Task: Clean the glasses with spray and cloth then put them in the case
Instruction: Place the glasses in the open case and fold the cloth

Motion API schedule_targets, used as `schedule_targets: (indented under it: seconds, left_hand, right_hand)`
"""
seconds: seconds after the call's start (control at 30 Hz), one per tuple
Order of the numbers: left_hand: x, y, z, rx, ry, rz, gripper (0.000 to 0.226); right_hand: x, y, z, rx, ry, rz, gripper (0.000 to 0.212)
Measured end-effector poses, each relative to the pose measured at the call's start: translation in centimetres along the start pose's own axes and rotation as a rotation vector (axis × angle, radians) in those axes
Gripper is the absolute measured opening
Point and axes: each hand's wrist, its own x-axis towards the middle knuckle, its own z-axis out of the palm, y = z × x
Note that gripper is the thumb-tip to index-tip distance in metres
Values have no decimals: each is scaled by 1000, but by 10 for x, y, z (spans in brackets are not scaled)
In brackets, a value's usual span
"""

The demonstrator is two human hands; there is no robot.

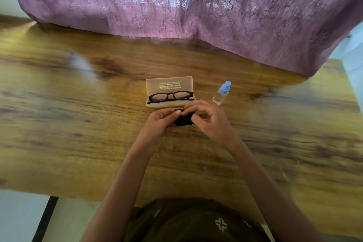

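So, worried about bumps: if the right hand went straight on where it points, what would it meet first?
Probably the near rim of the open glasses case, just past the black cloth the right hand pinches; depth unclear.

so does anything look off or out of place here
Nothing stands out: the glasses lie in the open case, the spray bottle stands beside it, and the left hand and right hand hold the cloth.

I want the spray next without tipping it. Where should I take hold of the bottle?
Probably round the bottle, on its clear body below the blue cap: it stands upright and narrow, so a low side grip steadies it. Come from the near right with the right hand, since the case lies to its left.
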Motion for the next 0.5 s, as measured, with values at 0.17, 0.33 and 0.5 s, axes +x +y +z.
schedule_targets:
  seconds: [0.17, 0.33, 0.5]
  left_hand:
    - [-1, 0, 1, 95, 42, 58, 21]
    - [4, -3, 1, 316, 119, 121, 19]
    - [11, -8, 0, 501, 241, 174, 7]
  right_hand:
    - [0, -2, 0, 269, -5, 307, 27]
    - [0, 3, 4, 340, 32, 394, 17]
    - [2, 2, 14, 348, 107, 441, 12]
